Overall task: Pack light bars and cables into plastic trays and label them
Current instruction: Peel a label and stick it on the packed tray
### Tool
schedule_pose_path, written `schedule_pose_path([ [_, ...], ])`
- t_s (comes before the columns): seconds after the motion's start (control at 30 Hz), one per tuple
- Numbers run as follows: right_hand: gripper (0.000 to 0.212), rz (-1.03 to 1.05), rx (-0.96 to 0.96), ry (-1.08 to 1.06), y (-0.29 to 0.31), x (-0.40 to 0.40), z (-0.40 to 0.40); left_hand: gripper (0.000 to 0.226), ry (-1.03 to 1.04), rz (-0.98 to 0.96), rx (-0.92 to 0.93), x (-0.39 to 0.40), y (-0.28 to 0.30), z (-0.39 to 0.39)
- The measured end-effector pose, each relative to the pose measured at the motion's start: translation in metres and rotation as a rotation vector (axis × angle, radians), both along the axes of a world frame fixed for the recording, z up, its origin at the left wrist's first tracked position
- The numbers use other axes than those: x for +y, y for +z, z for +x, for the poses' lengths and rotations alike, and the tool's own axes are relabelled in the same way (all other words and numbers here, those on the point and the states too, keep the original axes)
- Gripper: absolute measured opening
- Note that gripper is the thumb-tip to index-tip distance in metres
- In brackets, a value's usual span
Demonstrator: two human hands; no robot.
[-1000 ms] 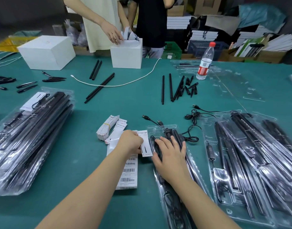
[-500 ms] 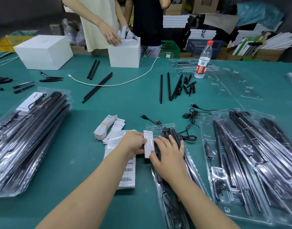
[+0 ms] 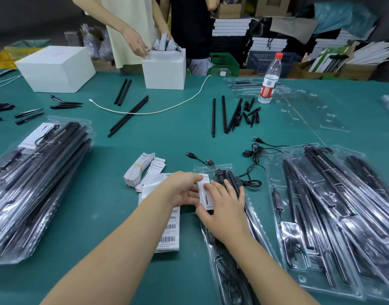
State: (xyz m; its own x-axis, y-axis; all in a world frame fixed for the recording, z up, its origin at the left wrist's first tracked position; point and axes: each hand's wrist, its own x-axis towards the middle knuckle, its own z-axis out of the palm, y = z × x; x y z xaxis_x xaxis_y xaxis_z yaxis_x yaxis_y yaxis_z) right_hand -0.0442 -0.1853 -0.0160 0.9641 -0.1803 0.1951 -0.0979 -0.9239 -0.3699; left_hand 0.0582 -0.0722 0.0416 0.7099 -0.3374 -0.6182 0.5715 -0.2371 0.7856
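The small white label card (image 3: pixel 204 193) sits at the top end of the clear plastic tray (image 3: pixel 213 243) on the green table (image 3: pixel 114 216), pinched by the left hand (image 3: pixel 182 190), while the right hand (image 3: pixel 222 205) lies spread flat over card and tray. It looks light and bendy, best held by its edges. Label sheets (image 3: pixel 169 230) crowd the left, loose cables (image 3: pixel 253 170) the right; open cloth lies nearer.
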Motion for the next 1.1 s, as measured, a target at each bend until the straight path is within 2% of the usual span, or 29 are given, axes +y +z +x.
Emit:
schedule_pose_path([
  [0.2,0.062,0.021,-0.009,0.001,0.000,0.000,-0.001,0.021,-0.009,-0.063,0.038,0.001,-0.001,-0.002],
  [0.43,0.074,0.053,0.009,0.024,0.003,-0.004,-0.002,0.007,-0.023,0.056,-0.047,-0.006,-0.006,-0.001],
  [0.6,0.068,-0.009,0.044,0.028,0.002,-0.002,-0.002,0.008,-0.024,0.060,-0.017,0.000,-0.009,0.004],
  [0.9,0.070,-0.040,0.072,0.042,0.004,-0.002,-0.001,0.008,0.034,0.069,0.007,-0.003,-0.007,0.004],
  [1.0,0.072,-0.049,0.084,0.041,0.004,-0.002,-0.002,0.009,0.039,0.120,-0.050,-0.006,-0.007,0.006],
  [1.1,0.072,-0.055,0.080,0.039,0.004,-0.001,-0.002,0.008,-0.059,0.238,-0.118,-0.004,-0.003,0.009],
])
